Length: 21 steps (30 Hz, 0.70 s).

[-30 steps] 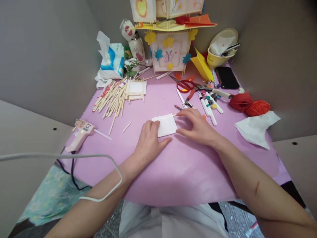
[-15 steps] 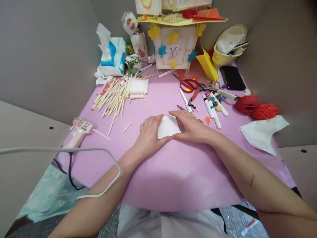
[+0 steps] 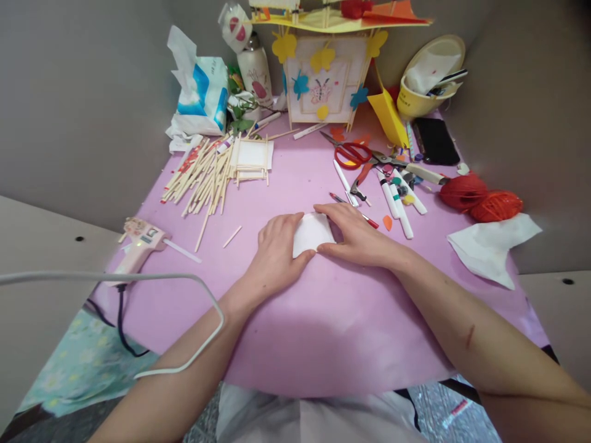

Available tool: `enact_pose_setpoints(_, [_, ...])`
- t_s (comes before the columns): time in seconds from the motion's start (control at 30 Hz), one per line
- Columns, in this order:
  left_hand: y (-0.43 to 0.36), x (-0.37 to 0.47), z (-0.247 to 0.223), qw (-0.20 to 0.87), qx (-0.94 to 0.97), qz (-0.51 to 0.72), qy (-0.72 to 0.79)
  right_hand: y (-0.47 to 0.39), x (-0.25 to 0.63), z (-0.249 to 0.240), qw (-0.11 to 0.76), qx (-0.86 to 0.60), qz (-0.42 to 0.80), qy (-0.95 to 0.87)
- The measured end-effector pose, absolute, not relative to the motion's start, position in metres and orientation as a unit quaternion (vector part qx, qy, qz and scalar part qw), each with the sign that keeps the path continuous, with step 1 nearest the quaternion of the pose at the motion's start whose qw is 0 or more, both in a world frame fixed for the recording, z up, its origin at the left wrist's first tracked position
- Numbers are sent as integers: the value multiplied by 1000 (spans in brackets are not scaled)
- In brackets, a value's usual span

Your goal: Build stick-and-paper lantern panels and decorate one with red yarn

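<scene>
A small white piece of paper (image 3: 313, 235) is held between my two hands just above or on the pink tabletop (image 3: 295, 320); I cannot tell if it touches the table. My left hand (image 3: 279, 246) grips its left edge, thumb at the near corner and fingers along the far side. On the opposite edge, my right hand (image 3: 353, 234) pinches it with thumb in front and fingers behind. The undersides of the paper and the fingertips are partly hidden.
Left: a pink glue gun (image 3: 141, 246), wooden sticks (image 3: 203, 178), a small stick frame (image 3: 252, 157), a tissue pack (image 3: 203, 92). Behind stands a decorated stick house (image 3: 318, 80). Right: red scissors (image 3: 353, 154), white markers (image 3: 397, 203), a phone (image 3: 434, 141), red yarn (image 3: 464, 191). A cable (image 3: 203, 280) crosses over my left forearm.
The camera view has shifted slightly, so the table items sit a little differently in the picture. Both hands keep their hold on the paper, with the paper tilted slightly differently.
</scene>
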<state>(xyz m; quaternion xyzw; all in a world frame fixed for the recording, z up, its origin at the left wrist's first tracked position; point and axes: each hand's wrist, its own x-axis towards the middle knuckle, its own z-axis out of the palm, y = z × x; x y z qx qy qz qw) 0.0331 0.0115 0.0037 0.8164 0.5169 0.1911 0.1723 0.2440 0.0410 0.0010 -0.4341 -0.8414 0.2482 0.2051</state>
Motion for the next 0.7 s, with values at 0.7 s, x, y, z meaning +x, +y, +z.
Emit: enact_pose_setpoints(0.7, [10, 37, 2, 150, 809, 173, 541, 40, 238, -7, 229, -447, 207, -840])
